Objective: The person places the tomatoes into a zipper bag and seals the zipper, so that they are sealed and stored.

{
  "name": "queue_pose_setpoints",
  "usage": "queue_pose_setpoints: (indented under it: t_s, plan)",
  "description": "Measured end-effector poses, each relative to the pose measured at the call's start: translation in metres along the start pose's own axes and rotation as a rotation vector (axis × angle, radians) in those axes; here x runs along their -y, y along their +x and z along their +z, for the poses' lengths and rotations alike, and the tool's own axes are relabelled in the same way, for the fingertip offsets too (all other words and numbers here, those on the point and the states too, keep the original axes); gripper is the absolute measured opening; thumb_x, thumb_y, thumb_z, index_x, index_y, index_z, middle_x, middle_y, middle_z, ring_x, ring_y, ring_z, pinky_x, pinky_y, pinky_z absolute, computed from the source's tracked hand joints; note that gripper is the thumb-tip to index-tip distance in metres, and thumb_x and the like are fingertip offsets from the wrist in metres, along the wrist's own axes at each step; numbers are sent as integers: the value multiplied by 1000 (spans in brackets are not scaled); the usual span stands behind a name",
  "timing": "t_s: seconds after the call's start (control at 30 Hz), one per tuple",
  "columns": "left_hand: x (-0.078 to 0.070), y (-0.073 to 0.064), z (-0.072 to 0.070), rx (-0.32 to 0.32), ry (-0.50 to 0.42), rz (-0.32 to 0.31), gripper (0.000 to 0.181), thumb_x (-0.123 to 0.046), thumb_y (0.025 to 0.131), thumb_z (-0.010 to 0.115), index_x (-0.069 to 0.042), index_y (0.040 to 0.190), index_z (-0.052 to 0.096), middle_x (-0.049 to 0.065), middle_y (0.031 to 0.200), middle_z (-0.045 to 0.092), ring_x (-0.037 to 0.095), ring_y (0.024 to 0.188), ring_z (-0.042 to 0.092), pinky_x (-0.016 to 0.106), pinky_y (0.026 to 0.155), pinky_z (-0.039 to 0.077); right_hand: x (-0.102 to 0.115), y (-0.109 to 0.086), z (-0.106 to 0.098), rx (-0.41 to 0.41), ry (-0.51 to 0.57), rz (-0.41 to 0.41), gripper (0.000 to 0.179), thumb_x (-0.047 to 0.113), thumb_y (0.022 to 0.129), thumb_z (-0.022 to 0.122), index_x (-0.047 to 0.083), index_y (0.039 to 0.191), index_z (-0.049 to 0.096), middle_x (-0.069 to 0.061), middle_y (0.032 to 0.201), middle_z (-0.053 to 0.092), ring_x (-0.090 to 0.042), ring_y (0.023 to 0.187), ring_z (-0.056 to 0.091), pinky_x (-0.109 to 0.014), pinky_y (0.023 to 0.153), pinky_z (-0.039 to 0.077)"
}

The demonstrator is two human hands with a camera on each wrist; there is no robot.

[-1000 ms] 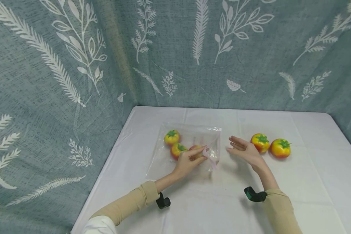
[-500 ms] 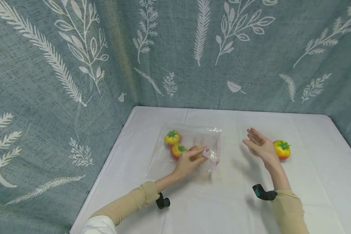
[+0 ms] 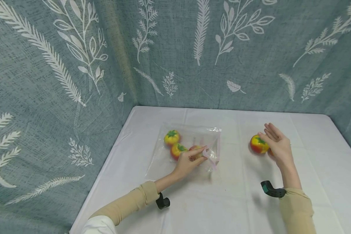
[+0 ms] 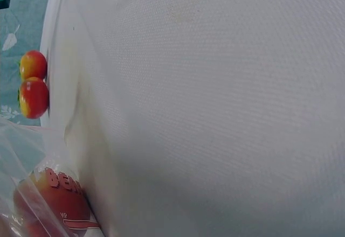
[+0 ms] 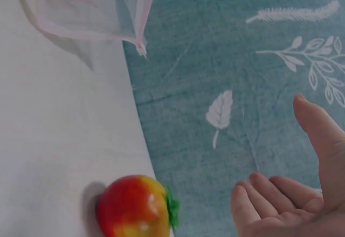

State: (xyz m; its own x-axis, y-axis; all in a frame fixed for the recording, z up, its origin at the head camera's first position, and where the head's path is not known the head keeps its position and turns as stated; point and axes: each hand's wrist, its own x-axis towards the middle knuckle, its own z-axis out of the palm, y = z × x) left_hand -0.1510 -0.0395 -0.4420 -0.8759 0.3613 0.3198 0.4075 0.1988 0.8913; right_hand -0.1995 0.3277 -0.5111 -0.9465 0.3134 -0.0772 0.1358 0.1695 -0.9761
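Observation:
In the head view, my left hand [image 3: 185, 165] pinches the mouth edge of a clear zip bag [image 3: 159, 167] with a pinkish zip strip and red print. Inside are red-and-yellow fruits with green leafy tops: one [image 3: 172, 137] at the back, one [image 3: 177, 150] in front, and a third partly behind my fingers. My right hand [image 3: 280, 146], fingers extended and holding nothing, is over two loose fruits at the right. The left loose fruit [image 3: 259, 145] shows well; the other is mostly hidden by the hand. In the right wrist view, a loose fruit [image 5: 135, 207] lies beside the hand.
A white cloth covers the table [image 3: 199, 208]. Green-blue curtains [image 3: 175, 48] with white leaf patterns hang behind it and at the left. Each wrist wears a black camera, such as the right camera [image 3: 272, 189].
My right hand has moved to the right, away from the bag's mouth, passing over the left loose fruit to the right one. My left hand keeps its pinch on the bag.

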Motion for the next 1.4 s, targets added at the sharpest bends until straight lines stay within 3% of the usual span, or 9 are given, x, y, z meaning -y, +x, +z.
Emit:
queue_pose_setpoints:
  t_s: [0.1, 0.2, 0.33, 0.43, 0.57, 0.7, 0.8, 1.0, 1.4]
  plan:
    - [0, 0, 0, 0, 2, 3, 38, -1, 79, 73, 4, 115, 65, 21, 93, 71, -1, 59, 39, 12, 52, 34, -17, 14, -5, -51, -45, -8, 79, 52, 80, 68, 42, 146, 25, 18, 152, 33, -9, 140, 32, -54, 114, 21]
    - [0, 0, 0, 1, 5, 6, 38, -2, 79, 73, 4, 115, 65, 21, 89, 70, 0, 59, 39, 12, 52, 34, -22, 18, -5, -94, -69, 3, 81, 55, 79, 68, 43, 146, 24, 17, 153, 31, -11, 141, 30, -44, 114, 26]
    - [0, -1, 0, 4, 13, -1, 38, -3, 80, 73, 3, 116, 65, 20, 80, 68, 1, 58, 39, 12, 52, 33, -18, 9, 1, -122, -120, 3, 84, 57, 78, 67, 39, 147, 23, 14, 154, 29, -12, 142, 28, -33, 114, 29]
    - [-1, -1, 0, 5, 7, -12, 38, -2, 79, 73, 3, 116, 65, 20, 83, 69, 2, 59, 39, 13, 52, 33, 3, -10, 9, -129, -160, 15, 86, 54, 80, 67, 30, 150, 23, 5, 156, 28, -17, 144, 26, -31, 114, 28]
    - [-1, -2, 0, 7, -4, -22, 38, -2, 80, 73, 4, 116, 64, 21, 89, 70, 3, 59, 40, 13, 52, 34, 44, -40, 21, -120, -192, 41, 84, 41, 86, 67, 13, 151, 23, -9, 156, 26, -27, 144, 24, -39, 115, 26]
    - [-1, -2, -1, 18, -8, -28, 38, -3, 80, 72, 4, 117, 64, 21, 87, 69, 3, 58, 40, 13, 51, 34, 61, -55, 28, -105, -247, 51, 77, 31, 91, 63, 7, 151, 21, -13, 156, 24, -31, 143, 23, -43, 115, 26]
    - [-1, -2, 0, 22, -9, -27, 38, -3, 81, 72, 4, 117, 64, 21, 83, 68, 3, 58, 40, 13, 51, 34, 61, -56, 30, -109, -275, 52, 75, 28, 91, 62, 6, 150, 22, -14, 156, 23, -32, 143, 23, -42, 115, 26]
    - [0, -1, 1, 14, 3, -5, 38, -2, 80, 72, 4, 116, 64, 20, 93, 71, 3, 56, 39, 13, 50, 33, 55, -54, 32, -126, -325, 43, 75, 24, 89, 66, 2, 148, 25, -20, 154, 27, -39, 140, 27, -46, 113, 28]
    - [-1, 0, 1, 19, -10, -25, 37, -3, 81, 72, 3, 116, 64, 20, 96, 71, 2, 58, 40, 12, 51, 33, 47, -53, 40, -137, -446, 41, 78, 20, 87, 68, 2, 149, 24, -25, 150, 31, -42, 136, 31, -53, 112, 27]
